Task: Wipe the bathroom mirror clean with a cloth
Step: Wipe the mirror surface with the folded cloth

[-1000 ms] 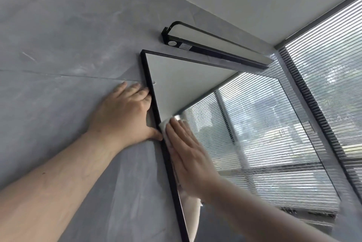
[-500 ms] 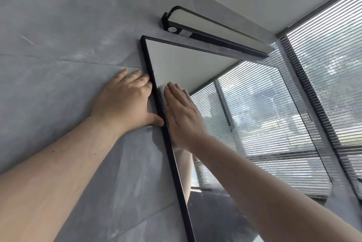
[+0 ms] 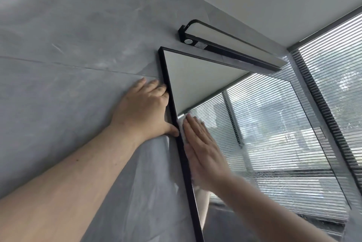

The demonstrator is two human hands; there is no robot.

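1. Wall [image 3: 58,104] of grey stone tile fills most of what I can see, with the person's left forearm stretched up across it.
2. Mirror [image 3: 264,134] hangs on that wall in a thin black frame [image 3: 172,108], reflecting slatted blinds and pale ceiling; streaky, wet-looking marks show over its right and lower glass.
3. Lamp bar [image 3: 231,47] sits just above the mirror's top edge, close to the upper corner.
4. Left hand [image 3: 145,108] lies spread and flat on the tile, thumb touching the frame, gripping nothing, seemingly a brace.
5. Right hand [image 3: 203,147] is flat too, fingers together, pressing on the glass just inside the left frame edge.
6. Cloth [image 3: 181,124], white, is pinned between that palm and the mirror; only a sliver peeks out beside the fingers.

Risk, as I judge it: pinned by pressure alone, the cloth could slip out on a fast stroke, leaving bare skin to smear the glass. Reaching higher, knuckles might knock the lamp. Hard leaning could shift the mirror.
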